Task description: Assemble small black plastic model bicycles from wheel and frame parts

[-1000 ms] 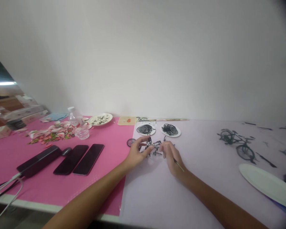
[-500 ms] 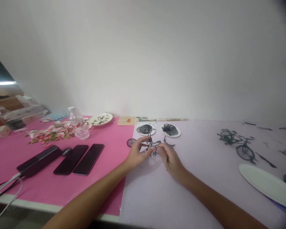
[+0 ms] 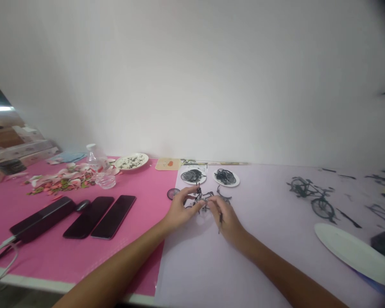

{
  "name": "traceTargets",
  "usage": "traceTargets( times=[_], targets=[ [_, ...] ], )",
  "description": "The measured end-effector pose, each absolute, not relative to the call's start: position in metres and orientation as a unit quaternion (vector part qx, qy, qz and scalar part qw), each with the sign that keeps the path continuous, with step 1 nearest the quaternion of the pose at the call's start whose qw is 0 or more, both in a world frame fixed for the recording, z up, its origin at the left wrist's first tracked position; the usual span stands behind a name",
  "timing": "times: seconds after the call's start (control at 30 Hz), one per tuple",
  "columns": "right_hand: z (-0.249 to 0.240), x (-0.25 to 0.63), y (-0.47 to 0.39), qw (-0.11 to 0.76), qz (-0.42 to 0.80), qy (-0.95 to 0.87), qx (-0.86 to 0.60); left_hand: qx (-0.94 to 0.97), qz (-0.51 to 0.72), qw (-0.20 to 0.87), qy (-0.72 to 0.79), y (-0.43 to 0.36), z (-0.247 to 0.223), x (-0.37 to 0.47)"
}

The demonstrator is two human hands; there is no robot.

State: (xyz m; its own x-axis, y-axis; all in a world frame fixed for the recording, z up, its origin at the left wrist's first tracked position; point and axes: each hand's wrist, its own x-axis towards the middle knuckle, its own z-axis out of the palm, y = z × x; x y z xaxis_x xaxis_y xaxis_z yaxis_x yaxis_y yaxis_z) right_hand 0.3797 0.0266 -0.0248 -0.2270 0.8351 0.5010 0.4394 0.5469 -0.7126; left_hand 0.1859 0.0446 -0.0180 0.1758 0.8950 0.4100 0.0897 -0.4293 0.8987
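Note:
Between my two hands is a small, partly built model bicycle (image 3: 199, 195) in black and grey. My left hand (image 3: 179, 210) holds it, with thumb and fingers closed around its handlebar side. My right hand (image 3: 228, 218) is pinched close against the other side of the model, its fingertips almost meeting my left thumb. A thin dark stick-like piece (image 3: 220, 218) sticks out below the right fingers; its kind is unclear. What lies between the right fingertips is too small to make out. Beside my left hand rests a small spoked wheel (image 3: 172, 193).
White plates hold black wheels (image 3: 192, 176) and dark parts (image 3: 226, 176) behind my hands. A finished-looking model bicycle (image 3: 312, 196), loose parts and an oval white plate (image 3: 349, 250) lie right. Phones (image 3: 114, 216), a black power strip (image 3: 41, 219), petals (image 3: 67, 177) and a bottle (image 3: 95, 158) are left.
The whole view has shifted slightly, so things sit a little further left. Both hands stay at the model bicycle; the stick-like piece under my right hand shows more, pointing downward.

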Motion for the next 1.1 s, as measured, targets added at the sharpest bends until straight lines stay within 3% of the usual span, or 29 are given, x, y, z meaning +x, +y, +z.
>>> traceTargets(
  times=[1.1],
  targets=[
    [-0.0236,0.3821,0.0243,0.441,0.191,-0.781,-0.399,0.657,0.486,0.442,0.369,0.0452,-0.0187,0.1831]
  ],
)
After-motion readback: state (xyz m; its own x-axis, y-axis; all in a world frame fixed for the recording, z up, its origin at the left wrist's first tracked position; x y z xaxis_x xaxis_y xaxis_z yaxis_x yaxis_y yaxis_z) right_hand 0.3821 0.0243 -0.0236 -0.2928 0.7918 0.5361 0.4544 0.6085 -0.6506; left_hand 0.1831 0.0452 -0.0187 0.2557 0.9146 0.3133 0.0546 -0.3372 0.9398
